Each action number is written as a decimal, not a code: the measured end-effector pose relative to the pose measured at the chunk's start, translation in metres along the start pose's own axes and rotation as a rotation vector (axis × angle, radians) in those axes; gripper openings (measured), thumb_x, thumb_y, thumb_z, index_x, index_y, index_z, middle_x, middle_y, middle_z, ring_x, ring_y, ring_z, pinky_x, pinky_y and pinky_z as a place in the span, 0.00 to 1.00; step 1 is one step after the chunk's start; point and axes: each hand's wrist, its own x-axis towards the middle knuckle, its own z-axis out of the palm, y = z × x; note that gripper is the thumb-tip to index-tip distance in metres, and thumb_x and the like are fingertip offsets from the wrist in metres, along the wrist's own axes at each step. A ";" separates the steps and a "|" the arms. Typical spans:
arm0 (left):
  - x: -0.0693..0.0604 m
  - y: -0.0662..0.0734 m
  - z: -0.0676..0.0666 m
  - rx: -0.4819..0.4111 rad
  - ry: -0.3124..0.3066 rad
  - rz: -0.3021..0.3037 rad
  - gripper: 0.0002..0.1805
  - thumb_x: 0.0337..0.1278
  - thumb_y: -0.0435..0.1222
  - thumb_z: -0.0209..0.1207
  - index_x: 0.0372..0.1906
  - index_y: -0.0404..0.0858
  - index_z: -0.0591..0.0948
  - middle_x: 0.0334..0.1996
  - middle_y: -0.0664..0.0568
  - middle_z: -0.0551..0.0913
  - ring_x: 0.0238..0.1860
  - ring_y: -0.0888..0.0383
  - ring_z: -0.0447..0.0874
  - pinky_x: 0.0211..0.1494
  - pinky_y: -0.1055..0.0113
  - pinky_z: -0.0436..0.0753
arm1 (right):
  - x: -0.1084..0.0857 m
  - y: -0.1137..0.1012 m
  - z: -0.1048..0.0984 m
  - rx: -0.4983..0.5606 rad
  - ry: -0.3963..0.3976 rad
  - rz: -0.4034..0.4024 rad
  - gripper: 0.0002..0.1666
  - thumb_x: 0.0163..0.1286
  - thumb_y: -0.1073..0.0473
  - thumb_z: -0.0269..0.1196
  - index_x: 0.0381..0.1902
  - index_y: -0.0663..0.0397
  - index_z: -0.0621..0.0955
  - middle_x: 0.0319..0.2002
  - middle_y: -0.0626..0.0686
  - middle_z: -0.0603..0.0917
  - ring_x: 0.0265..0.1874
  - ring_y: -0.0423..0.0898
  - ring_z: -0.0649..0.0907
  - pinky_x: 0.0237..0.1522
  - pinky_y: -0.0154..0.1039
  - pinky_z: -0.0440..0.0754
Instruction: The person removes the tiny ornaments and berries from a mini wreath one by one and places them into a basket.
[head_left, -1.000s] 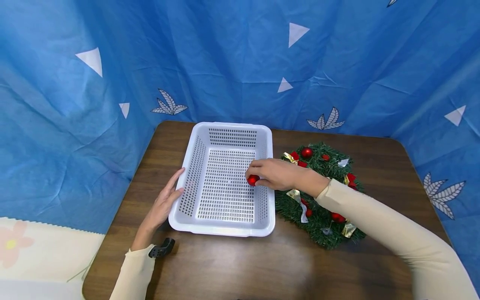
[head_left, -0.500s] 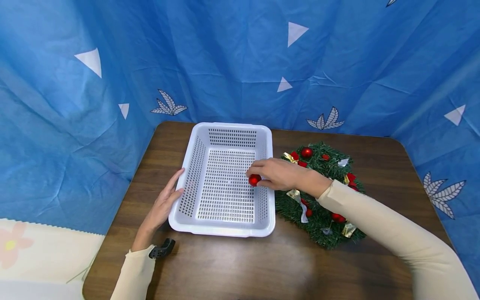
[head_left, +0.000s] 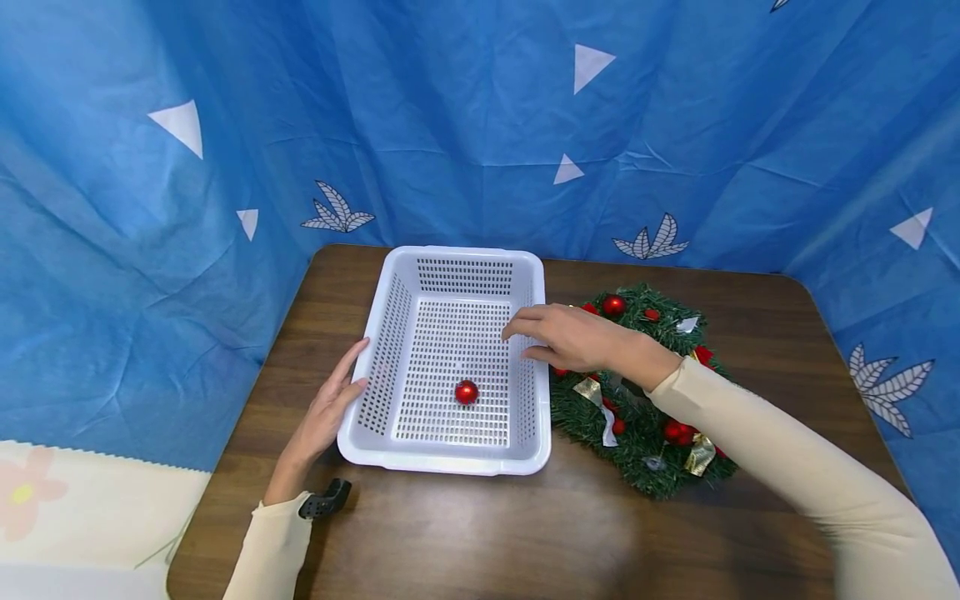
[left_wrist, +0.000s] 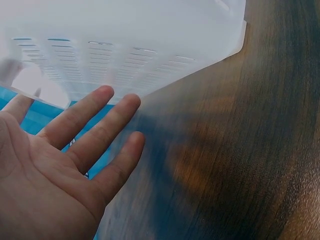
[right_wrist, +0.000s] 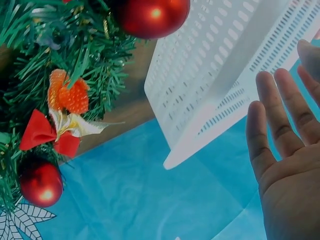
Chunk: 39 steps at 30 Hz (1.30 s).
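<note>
Here is the red bauble (head_left: 467,392), sitting on the perforated floor of the white plastic basket (head_left: 450,461), a little toward the near end and right of the middle. Above the basket's right side hangs the right hand (head_left: 573,337), its fingers loosely bent and the thumb parted from them, a clear gap between the tips. The right wrist view has those fingers fanned out over the rim. Over on the far side of the action, the left hand (head_left: 324,417) is at the basket's left rim, fingers extended and spread, thumb apart; its wrist view puts three fingers alongside the outer wall.

Just right of the basket lies the green Christmas wreath (head_left: 630,454), partly covered by the right hand and its cream sleeve (head_left: 787,467). It's dressed with shiny red balls, a gold bow (head_left: 588,389) and, in close-up, a red-and-gold bow (right_wrist: 55,132) beneath an orange ornament (right_wrist: 75,97). All this on a dark wooden table (head_left: 487,533), with a blue curtain (head_left: 450,125) printed with white triangles and leaves behind it.
</note>
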 end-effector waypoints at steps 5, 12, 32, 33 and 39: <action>0.000 0.000 0.000 -0.002 -0.002 0.003 0.32 0.81 0.40 0.40 0.81 0.56 0.47 0.77 0.33 0.52 0.61 0.25 0.71 0.43 0.51 0.87 | -0.004 0.003 -0.004 0.005 0.037 0.001 0.20 0.69 0.58 0.67 0.58 0.51 0.81 0.57 0.53 0.82 0.54 0.49 0.82 0.54 0.47 0.83; 0.001 0.001 0.000 0.019 0.005 -0.007 0.32 0.80 0.41 0.41 0.81 0.56 0.48 0.77 0.33 0.54 0.61 0.24 0.71 0.44 0.49 0.87 | -0.009 0.008 -0.010 0.019 0.082 0.026 0.21 0.68 0.59 0.68 0.58 0.50 0.80 0.58 0.52 0.81 0.58 0.50 0.80 0.57 0.49 0.81; 0.001 0.000 0.001 -0.012 -0.003 -0.014 0.32 0.81 0.40 0.41 0.81 0.57 0.48 0.78 0.35 0.51 0.62 0.26 0.70 0.45 0.50 0.85 | -0.025 0.023 -0.017 0.031 0.194 -0.001 0.20 0.68 0.62 0.68 0.56 0.51 0.81 0.56 0.53 0.82 0.54 0.51 0.79 0.54 0.50 0.79; 0.001 0.000 0.001 -0.012 -0.004 -0.013 0.32 0.81 0.40 0.41 0.81 0.57 0.48 0.78 0.35 0.51 0.63 0.26 0.70 0.45 0.50 0.85 | -0.026 0.024 -0.018 0.035 0.202 -0.002 0.20 0.68 0.62 0.68 0.57 0.53 0.81 0.55 0.54 0.82 0.54 0.51 0.79 0.54 0.50 0.79; 0.001 0.001 0.001 0.002 0.002 -0.014 0.32 0.81 0.41 0.42 0.81 0.57 0.48 0.79 0.36 0.50 0.63 0.27 0.69 0.46 0.50 0.85 | -0.036 0.031 -0.024 0.043 0.240 0.006 0.20 0.69 0.61 0.67 0.58 0.56 0.80 0.54 0.54 0.82 0.53 0.51 0.79 0.54 0.51 0.79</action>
